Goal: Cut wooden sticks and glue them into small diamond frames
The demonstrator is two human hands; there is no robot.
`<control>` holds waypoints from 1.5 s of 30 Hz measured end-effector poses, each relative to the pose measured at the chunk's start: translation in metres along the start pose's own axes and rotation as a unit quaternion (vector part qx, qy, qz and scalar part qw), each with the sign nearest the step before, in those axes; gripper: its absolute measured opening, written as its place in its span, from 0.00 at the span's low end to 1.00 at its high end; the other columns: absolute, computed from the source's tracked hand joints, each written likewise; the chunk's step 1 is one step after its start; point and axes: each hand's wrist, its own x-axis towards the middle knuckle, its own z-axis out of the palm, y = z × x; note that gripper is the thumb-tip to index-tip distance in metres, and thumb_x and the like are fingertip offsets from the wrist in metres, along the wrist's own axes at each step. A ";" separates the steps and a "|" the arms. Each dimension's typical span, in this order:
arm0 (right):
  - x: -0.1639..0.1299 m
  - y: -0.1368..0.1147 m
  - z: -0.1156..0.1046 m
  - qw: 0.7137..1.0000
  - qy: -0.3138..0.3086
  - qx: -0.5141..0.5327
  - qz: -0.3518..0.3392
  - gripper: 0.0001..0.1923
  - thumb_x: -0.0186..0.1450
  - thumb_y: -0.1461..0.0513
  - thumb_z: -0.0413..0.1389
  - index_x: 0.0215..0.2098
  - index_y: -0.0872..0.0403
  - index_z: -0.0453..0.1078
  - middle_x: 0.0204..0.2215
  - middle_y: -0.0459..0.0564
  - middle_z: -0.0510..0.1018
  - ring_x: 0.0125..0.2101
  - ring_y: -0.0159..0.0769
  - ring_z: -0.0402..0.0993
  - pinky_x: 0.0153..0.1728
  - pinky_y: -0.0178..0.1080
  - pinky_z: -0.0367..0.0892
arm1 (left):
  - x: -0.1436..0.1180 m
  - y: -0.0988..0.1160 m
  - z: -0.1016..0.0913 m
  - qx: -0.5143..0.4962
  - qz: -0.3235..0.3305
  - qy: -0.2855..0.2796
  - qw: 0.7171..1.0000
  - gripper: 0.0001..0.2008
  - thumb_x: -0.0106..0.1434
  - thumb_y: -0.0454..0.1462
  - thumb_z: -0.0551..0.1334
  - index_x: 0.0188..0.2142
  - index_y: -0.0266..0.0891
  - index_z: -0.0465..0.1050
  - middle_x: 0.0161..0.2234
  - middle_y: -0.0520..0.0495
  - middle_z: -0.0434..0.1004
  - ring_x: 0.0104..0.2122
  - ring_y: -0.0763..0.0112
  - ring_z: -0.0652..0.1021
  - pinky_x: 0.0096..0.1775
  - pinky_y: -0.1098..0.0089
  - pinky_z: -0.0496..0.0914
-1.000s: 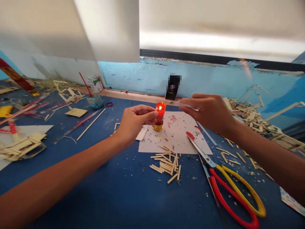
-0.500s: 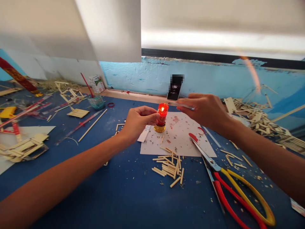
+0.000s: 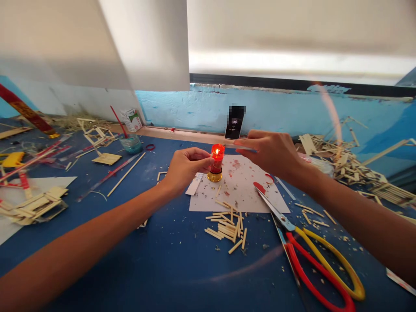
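A small red candle (image 3: 216,160) with a gold base burns on a white paper sheet (image 3: 247,195) in the middle of the blue table. My left hand (image 3: 183,167) is curled beside it, thumb and fingertips against the candle's left side. My right hand (image 3: 271,151) pinches a thin pale strip (image 3: 242,147), whose free end points left and hovers just above and right of the flame. Red spots mark the paper near the candle.
Red-and-yellow scissors (image 3: 312,255) lie open at the right front. Short cut sticks (image 3: 227,225) are piled before the paper. A phone (image 3: 234,122) leans on the blue wall. Stick heaps (image 3: 344,162) lie right, a stick frame (image 3: 32,203) left, a glass cup (image 3: 131,143) behind.
My right hand has carried the strip a little to the left, closer to the flame. My left hand stays at the candle. The view shifted slightly.
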 end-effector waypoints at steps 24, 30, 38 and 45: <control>-0.014 0.029 0.043 0.986 -0.104 0.035 0.125 0.13 0.71 0.52 0.60 0.42 0.51 0.81 0.39 0.53 0.83 0.35 0.41 0.79 0.33 0.42 0.71 | -0.032 -0.015 -0.026 0.037 -0.083 0.045 0.995 0.09 0.55 0.39 0.75 0.31 0.36 0.82 0.28 0.46 0.82 0.26 0.72 0.77 0.29 0.71 0.72; -0.027 0.050 0.080 0.964 -0.130 0.154 0.173 0.13 0.74 0.56 0.59 0.52 0.53 0.74 0.50 0.53 0.79 0.44 0.39 0.79 0.46 0.47 0.77 | -0.051 0.022 -0.009 0.004 -0.053 0.003 0.999 0.05 0.58 0.37 0.73 0.31 0.38 0.82 0.28 0.47 0.82 0.29 0.71 0.79 0.35 0.70 0.74; -0.027 0.025 -0.014 0.905 -0.016 0.405 0.127 0.15 0.78 0.62 0.44 0.53 0.55 0.71 0.38 0.52 0.81 0.36 0.35 0.80 0.36 0.40 0.77 | -0.061 0.107 0.048 -0.089 0.093 -0.047 0.991 0.05 0.60 0.36 0.73 0.32 0.40 0.79 0.27 0.54 0.81 0.29 0.75 0.80 0.35 0.74 0.72; -0.056 -0.022 -0.123 0.809 0.113 0.576 0.028 0.15 0.75 0.63 0.55 0.57 0.45 0.64 0.44 0.48 0.84 0.36 0.35 0.84 0.38 0.39 0.80 | -0.073 0.156 0.080 -0.170 0.228 -0.040 0.958 0.06 0.65 0.32 0.67 0.31 0.40 0.77 0.29 0.56 0.82 0.29 0.77 0.82 0.40 0.74 0.75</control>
